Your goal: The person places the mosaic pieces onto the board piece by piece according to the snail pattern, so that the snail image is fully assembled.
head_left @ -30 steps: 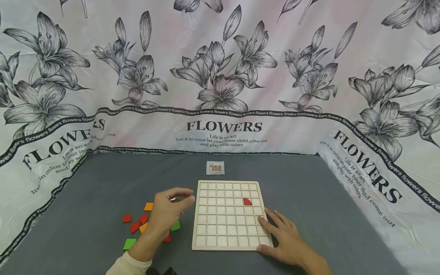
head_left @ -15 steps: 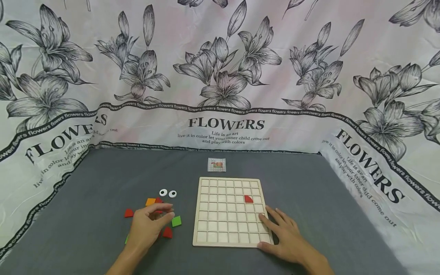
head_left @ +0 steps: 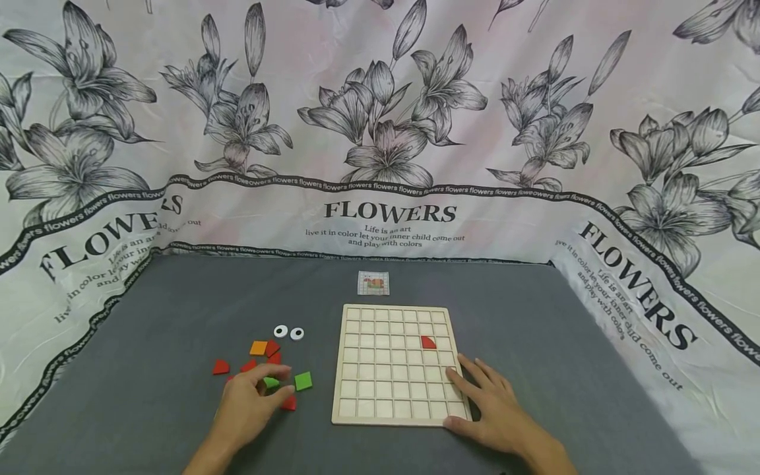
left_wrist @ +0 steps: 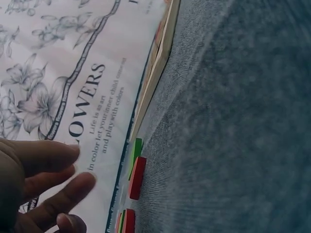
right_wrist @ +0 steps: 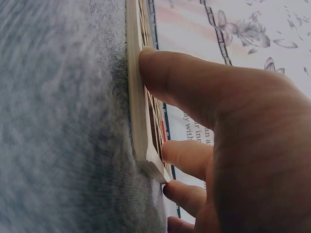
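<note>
My left hand (head_left: 249, 402) hovers over the loose coloured pieces left of the board, thumb and fingers apart with nothing between them. A green piece (head_left: 271, 382) shows in the gap between thumb and forefinger, lying below them. Just right of the fingertips is a green square (head_left: 303, 380), and a red piece (head_left: 289, 403) lies beside the thumb. My right hand (head_left: 489, 409) rests on the right edge of the wooden grid board (head_left: 380, 390), fingers spread and thumb at the near corner. One red quarter-round piece (head_left: 428, 342) sits in a cell toward the board's upper right.
Two white eye discs (head_left: 281, 331) lie behind the pile, near an orange square (head_left: 258, 348) and several red pieces. Beyond the board is a small picture card (head_left: 373, 283). A floral curtain (head_left: 386, 158) borders the grey tabletop (head_left: 505, 297).
My left hand has moved from the board's left edge back to the loose pieces, uncovering the eye discs. It shifts slightly lower in the last half second. My right hand stays on the board.
</note>
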A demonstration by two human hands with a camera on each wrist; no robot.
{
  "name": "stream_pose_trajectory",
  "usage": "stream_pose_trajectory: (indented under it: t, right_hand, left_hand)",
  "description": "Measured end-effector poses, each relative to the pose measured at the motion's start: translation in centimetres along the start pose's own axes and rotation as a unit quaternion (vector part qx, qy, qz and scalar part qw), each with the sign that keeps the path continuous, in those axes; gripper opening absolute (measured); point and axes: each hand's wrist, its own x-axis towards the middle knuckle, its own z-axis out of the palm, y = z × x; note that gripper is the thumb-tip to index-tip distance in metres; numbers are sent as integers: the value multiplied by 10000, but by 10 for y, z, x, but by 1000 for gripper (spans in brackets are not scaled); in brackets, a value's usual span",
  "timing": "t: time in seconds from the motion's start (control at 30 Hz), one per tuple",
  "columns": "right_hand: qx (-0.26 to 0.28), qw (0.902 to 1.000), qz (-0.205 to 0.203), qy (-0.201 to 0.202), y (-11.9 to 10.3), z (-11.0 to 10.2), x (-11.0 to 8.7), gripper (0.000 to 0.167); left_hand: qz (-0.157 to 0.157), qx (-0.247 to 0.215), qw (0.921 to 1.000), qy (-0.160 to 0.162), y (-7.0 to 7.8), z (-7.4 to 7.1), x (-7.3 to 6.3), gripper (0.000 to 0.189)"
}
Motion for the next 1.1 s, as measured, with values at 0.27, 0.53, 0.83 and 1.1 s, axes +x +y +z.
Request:
stream_pose_trajectory:
  t: [0.27,0.53,0.83,1.1]
  right_hand:
    - [-30,10000,-47,31,-1,-1,2,76]
    - [-39,10000,15,3,-1,-2,4,78]
    - [-147,9999,1,-4,-2,-4,4,75]
    - [-112,9999,-11,16,-4,-2,3,75]
  left_hand:
    - [54,421,9990,-115,-7,3,-4,33]
    - [303,719,9967,-200,-12,4,-2,38]
    - [379,1476,9874,-428,-12,8,-3,42]
    - [410,1739,9823,-564,-13,7,-5,40]
